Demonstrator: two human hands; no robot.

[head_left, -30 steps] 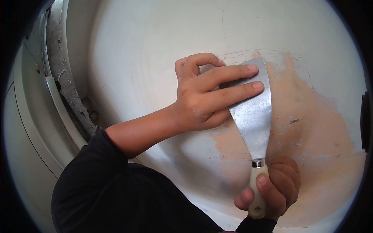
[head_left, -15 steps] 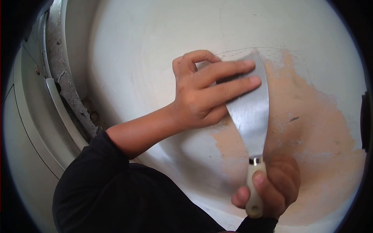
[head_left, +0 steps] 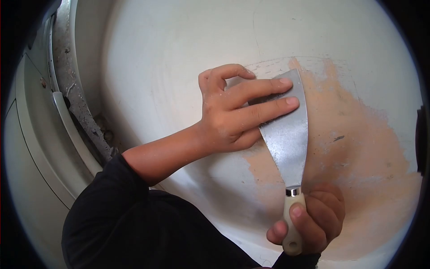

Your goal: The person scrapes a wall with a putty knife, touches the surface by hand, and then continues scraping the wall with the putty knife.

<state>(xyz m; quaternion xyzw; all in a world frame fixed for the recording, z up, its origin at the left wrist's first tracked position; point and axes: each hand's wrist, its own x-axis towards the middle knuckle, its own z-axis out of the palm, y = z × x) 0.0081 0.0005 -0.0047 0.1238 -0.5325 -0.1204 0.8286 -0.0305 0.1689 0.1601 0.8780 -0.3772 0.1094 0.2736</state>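
Observation:
My right hand [head_left: 313, 219] is wrapped round the pale handle of a wide metal scraper [head_left: 286, 143], low on the right. The blade points up and lies against a whitish curved surface [head_left: 179, 49] with a patch of tan filler [head_left: 354, 121]. My left hand [head_left: 242, 107] comes in from the left, with two fingers stretched out flat on the upper blade. Its index finger and thumb are bent near the blade's upper left corner; whether they pinch anything there is hidden.
At the left runs a dusty gap [head_left: 78, 98] beside a pale curved panel [head_left: 40, 148] with a light rail [head_left: 74, 127]. A dark object [head_left: 422, 139] sits at the right edge. Pencil lines mark the surface above the filler.
The scraper has slid slightly down and to the left, with both hands on it. More of the filler's top edge shows above the blade.

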